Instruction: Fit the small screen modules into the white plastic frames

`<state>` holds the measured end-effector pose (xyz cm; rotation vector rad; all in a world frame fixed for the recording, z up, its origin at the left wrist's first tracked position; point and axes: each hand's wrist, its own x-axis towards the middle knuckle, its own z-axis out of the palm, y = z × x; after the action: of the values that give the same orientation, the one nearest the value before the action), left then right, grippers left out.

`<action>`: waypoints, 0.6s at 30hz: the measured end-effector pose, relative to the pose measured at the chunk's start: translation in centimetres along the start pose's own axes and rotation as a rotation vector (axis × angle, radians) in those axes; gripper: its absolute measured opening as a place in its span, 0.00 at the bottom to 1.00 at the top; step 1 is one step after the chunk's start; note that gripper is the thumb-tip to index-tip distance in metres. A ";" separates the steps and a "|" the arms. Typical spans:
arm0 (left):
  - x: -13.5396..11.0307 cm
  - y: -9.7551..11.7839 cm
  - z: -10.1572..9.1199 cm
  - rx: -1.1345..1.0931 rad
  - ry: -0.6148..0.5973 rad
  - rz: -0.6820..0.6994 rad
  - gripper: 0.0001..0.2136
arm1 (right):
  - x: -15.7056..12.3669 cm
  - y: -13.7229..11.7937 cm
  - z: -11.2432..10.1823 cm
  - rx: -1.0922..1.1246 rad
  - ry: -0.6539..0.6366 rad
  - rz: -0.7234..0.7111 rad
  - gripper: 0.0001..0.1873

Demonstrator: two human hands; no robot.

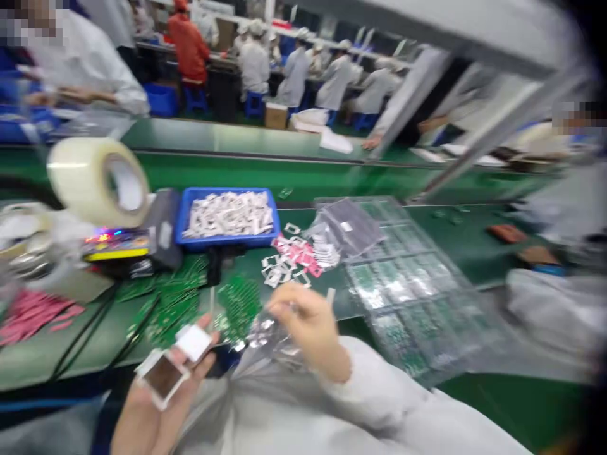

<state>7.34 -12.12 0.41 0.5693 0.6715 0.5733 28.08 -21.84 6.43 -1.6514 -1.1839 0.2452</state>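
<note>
Fingers of right hand (310,325) closing together, apparently pinching clear film (264,333); left hand (190,385), fingers half-curled, holding dark-windowed frame (164,379), white square piece (194,342), near left. I'm judging level palm, edge-only handling best.

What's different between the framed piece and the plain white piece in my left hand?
Look: the framed piece shows a dark brownish middle inside a white border, while the plain white piece looks white all over.
Size: the framed piece appears larger in this view than the plain white piece.
Place: the framed piece sits nearer the wrist of your left hand; the plain white piece sits nearer the fingertips.
Shared: both look flat and four-sided.
</note>
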 end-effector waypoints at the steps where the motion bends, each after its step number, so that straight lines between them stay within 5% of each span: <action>1: -0.7 0.3 -0.2 -0.015 0.023 0.021 0.16 | 0.3 1.1 -0.8 -0.003 -0.025 0.050 0.15; 4: -1.5 0.4 0.6 -0.051 -0.082 0.026 0.18 | 0.5 4.9 -1.3 -0.012 -0.141 0.116 0.08; 9: -1.3 0.2 2.3 -0.103 -0.237 0.000 0.17 | -1.3 8.3 1.5 -0.109 -0.275 0.083 0.06; 14: -1.0 0.2 2.5 -0.129 -0.399 -0.012 0.18 | -0.4 4.7 1.9 0.006 -0.277 0.028 0.08; 18: -0.5 0.2 3.0 -0.194 -0.545 -0.010 0.18 | 1.4 1.1 2.2 0.452 -0.670 0.009 0.15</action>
<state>9.05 -13.20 2.65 0.5089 0.1019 0.4399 27.96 -19.34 5.10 -1.1960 -1.4670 1.0536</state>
